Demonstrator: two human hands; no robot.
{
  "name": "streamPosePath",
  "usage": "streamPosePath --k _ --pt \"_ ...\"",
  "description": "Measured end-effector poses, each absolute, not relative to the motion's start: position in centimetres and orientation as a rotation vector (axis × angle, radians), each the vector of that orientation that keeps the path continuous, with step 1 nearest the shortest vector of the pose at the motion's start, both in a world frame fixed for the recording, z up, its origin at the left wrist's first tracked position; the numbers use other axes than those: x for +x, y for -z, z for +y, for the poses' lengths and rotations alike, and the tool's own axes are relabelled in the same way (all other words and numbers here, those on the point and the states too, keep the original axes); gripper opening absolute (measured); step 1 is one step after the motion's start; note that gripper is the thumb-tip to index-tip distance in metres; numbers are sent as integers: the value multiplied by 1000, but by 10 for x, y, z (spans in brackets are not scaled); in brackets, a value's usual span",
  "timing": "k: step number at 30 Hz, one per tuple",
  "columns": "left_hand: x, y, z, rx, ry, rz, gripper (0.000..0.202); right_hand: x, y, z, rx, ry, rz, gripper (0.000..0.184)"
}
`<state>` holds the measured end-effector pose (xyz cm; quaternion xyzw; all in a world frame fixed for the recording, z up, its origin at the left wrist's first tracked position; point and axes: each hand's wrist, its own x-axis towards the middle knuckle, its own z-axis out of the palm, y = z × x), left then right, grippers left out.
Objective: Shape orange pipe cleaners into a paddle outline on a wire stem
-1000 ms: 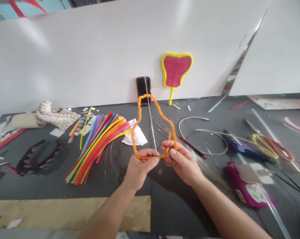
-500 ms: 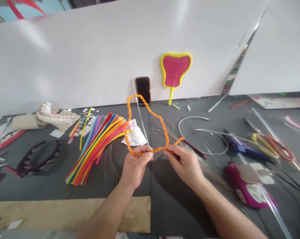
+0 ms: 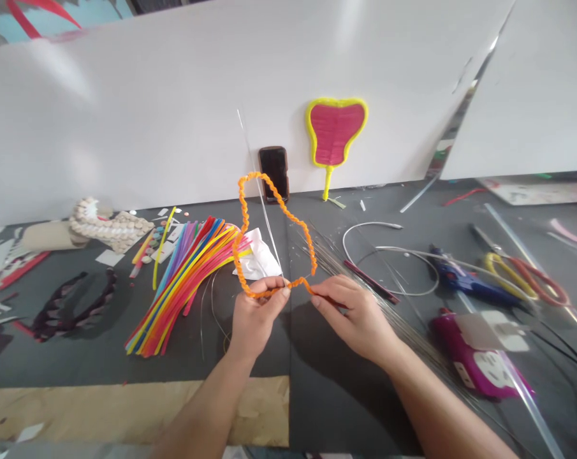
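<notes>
An orange pipe-cleaner loop (image 3: 295,220), wound wavy around a frame, stands upright above the dark table. My left hand (image 3: 255,315) pinches its bottom edge together with a thin straight wire (image 3: 259,191) that rises up and left. My right hand (image 3: 352,312) is closed on the free orange end at the loop's lower right. Both hands sit close together over the table's middle.
A fan of coloured pipe cleaners (image 3: 187,274) lies to the left. A phone (image 3: 273,172) and a pink-and-yellow finished shape (image 3: 335,137) lean on the white board. A blue glue gun (image 3: 465,280), scissors (image 3: 522,271), a magenta device (image 3: 479,357) and loose wires (image 3: 388,255) are on the right.
The loop has tilted and shifted left, and the thin wire leans further left. The loose orange end, earlier sticking up by my right hand, is now pulled down into my fingers.
</notes>
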<state>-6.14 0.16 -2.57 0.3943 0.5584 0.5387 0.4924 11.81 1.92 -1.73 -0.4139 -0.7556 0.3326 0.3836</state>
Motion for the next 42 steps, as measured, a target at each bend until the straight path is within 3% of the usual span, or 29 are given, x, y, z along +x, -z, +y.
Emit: streamPosePath --k 6,10,17,24,30,33,39,42 --pt "-67 22 2 926 -1266 1260 15 132 8 26 -846 -1529 -1814 29" --pt "-69 18 3 848 -1287 1150 13 129 15 27 -715 -1661 -1634 25" --pt "-66 16 1 808 -1263 1113 14 113 30 24 -739 -1282 -1590 10" --pt "-63 21 -2 910 -1256 1196 15 114 39 21 -882 -613 -1832 23" --pt "-60 23 -4 957 -1177 1247 16 112 34 20 -912 -424 -1755 19" --pt "-58 22 -4 981 -1161 1238 15 108 36 19 -983 -571 -1593 14" --pt "-57 16 -4 1088 -1108 1264 14 104 40 25 -922 -1308 -1096 48" --pt "-57 16 -5 1138 -1097 1266 13 107 38 28 -844 -1561 -1051 38"
